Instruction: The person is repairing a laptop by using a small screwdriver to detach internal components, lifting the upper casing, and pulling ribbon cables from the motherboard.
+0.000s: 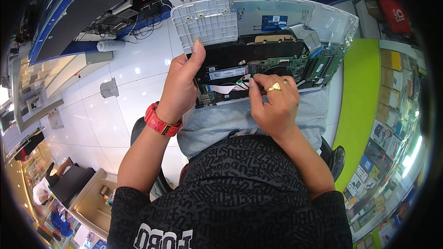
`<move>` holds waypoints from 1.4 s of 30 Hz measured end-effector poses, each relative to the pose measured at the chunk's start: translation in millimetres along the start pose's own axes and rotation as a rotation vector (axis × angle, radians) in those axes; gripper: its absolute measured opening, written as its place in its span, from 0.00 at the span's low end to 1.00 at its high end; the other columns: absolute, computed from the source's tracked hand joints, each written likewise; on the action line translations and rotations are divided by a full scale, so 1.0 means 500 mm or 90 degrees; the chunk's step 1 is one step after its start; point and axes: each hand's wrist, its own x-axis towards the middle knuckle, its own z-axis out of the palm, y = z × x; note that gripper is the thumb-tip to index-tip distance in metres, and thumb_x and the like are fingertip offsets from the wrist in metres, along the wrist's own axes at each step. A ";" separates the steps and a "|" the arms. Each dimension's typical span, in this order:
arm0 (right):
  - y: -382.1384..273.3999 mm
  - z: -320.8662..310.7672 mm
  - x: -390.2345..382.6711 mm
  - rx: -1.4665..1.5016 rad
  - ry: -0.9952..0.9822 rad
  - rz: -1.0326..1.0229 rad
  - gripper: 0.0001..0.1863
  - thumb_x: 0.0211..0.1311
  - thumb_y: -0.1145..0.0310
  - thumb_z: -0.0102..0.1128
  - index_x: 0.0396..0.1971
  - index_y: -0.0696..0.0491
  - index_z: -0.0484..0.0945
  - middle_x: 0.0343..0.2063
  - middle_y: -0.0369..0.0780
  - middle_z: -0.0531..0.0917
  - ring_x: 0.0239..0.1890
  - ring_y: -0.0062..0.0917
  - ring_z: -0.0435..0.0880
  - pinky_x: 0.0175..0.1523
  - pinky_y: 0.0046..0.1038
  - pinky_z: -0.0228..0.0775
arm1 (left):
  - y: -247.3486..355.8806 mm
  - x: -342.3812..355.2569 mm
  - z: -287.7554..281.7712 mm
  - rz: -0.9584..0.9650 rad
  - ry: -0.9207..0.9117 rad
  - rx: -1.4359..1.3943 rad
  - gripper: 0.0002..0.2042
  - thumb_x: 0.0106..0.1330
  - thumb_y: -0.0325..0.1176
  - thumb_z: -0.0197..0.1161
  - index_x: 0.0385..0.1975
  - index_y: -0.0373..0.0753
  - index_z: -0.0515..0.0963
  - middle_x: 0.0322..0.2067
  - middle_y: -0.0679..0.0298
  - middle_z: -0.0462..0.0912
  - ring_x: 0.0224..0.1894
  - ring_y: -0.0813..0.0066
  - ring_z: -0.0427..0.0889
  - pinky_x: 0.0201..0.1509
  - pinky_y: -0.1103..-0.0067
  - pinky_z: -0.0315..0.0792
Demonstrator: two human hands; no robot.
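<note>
An opened laptop point(270, 46) rests across my lap, its inner parts exposed. My left hand point(182, 83) grips its left edge, thumb on top beside a white ribbed panel point(210, 27); the fingers beneath are hidden. Over the near middle part, my right hand point(279, 106) has thumb and index finger pinched together. They are by thin wires and a small connector, but what lies between the tips is too small to make out. A slim drive stick point(227, 73) and a white ribbon cable point(219, 89) lie left of those fingertips. Green circuit board point(295, 67) extends to the right.
To the right stands a glass display case point(392, 110) with boxed goods, edged by a lime-green panel point(360, 106). Cables and devices sit under a dark counter point(83, 9) at upper left. A white bottle point(110, 45) lies nearby. Other people are at lower left.
</note>
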 end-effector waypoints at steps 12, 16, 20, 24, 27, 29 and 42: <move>-0.022 -0.027 0.028 0.023 -0.075 -0.004 0.05 0.57 0.76 0.72 0.32 0.56 0.84 0.24 0.39 0.85 0.25 0.32 0.83 0.33 0.32 0.71 | 0.002 0.000 0.007 0.001 0.014 -0.019 0.30 0.84 0.52 0.45 0.58 0.25 0.77 0.53 0.51 0.86 0.53 0.70 0.87 0.60 0.75 0.80; -0.039 -0.021 0.000 0.086 -0.101 0.121 0.05 0.59 0.72 0.71 0.32 0.56 0.83 0.26 0.41 0.85 0.26 0.35 0.83 0.33 0.35 0.72 | 0.000 0.001 0.009 0.006 0.022 -0.058 0.27 0.81 0.51 0.54 0.56 0.28 0.79 0.50 0.55 0.87 0.48 0.74 0.88 0.54 0.77 0.82; -0.036 -0.011 -0.011 0.117 -0.089 0.146 0.05 0.60 0.73 0.70 0.33 0.57 0.83 0.27 0.42 0.86 0.27 0.37 0.85 0.34 0.36 0.75 | -0.019 -0.006 0.009 0.052 0.069 0.060 0.22 0.74 0.42 0.68 0.55 0.29 0.78 0.48 0.57 0.87 0.47 0.75 0.87 0.54 0.77 0.81; -0.034 -0.010 -0.015 0.134 -0.082 0.164 0.04 0.60 0.74 0.69 0.32 0.57 0.83 0.28 0.42 0.86 0.28 0.38 0.85 0.35 0.36 0.76 | -0.014 -0.031 0.037 0.082 0.105 0.196 0.31 0.58 0.27 0.79 0.57 0.30 0.68 0.47 0.55 0.85 0.48 0.72 0.86 0.55 0.75 0.80; -0.030 -0.009 -0.013 0.152 -0.085 0.176 0.04 0.60 0.74 0.69 0.31 0.57 0.82 0.28 0.43 0.86 0.27 0.39 0.85 0.35 0.36 0.76 | -0.038 -0.041 0.044 0.166 0.136 0.280 0.33 0.58 0.27 0.80 0.58 0.31 0.65 0.49 0.55 0.82 0.50 0.70 0.85 0.55 0.74 0.81; -0.029 -0.005 -0.013 0.153 -0.081 0.161 0.04 0.61 0.74 0.69 0.31 0.57 0.82 0.27 0.43 0.86 0.27 0.39 0.85 0.35 0.36 0.76 | -0.048 -0.043 0.049 0.193 0.153 0.317 0.34 0.57 0.27 0.80 0.58 0.31 0.64 0.49 0.55 0.81 0.49 0.70 0.85 0.53 0.74 0.81; -0.024 -0.018 -0.018 0.230 -0.132 0.239 0.04 0.66 0.74 0.66 0.35 0.57 0.80 0.31 0.43 0.84 0.31 0.40 0.84 0.37 0.39 0.74 | -0.021 -0.041 0.015 0.056 0.182 0.119 0.26 0.84 0.52 0.47 0.49 0.33 0.82 0.34 0.72 0.83 0.31 0.88 0.71 0.35 0.84 0.64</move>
